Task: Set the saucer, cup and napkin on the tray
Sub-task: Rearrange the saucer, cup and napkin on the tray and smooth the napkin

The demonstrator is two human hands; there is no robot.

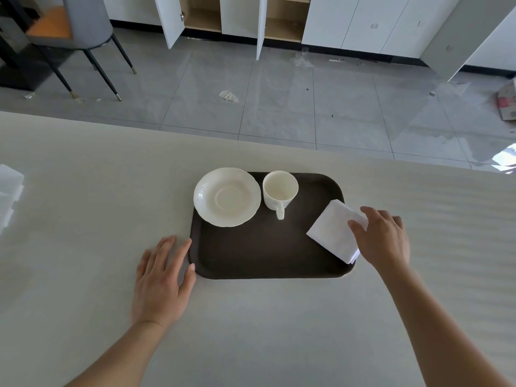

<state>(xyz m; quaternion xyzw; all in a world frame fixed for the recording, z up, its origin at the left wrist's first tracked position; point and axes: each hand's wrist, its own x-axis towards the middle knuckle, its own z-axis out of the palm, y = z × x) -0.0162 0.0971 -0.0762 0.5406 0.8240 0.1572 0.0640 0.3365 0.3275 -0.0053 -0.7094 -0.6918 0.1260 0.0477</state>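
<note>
A dark brown tray (259,252) lies on the pale table. A white saucer (227,196) rests on its far left corner, overhanging the rim a little. To the right of the saucer a white cup (280,191) stands upright, its handle pointing toward me. A folded white napkin (333,231) lies on the tray's right side, overlapping the right rim. My right hand (381,236) rests its fingertips on the napkin's right part, fingers spread. My left hand (162,277) lies flat on the table, fingers apart, touching the tray's left edge.
The pale table (83,219) stretches wide on all sides, its far edge just beyond the tray. A white stack (9,191) sits at the table's far left. Beyond are a tiled floor, a grey chair (83,26) and open white cabinets (237,18).
</note>
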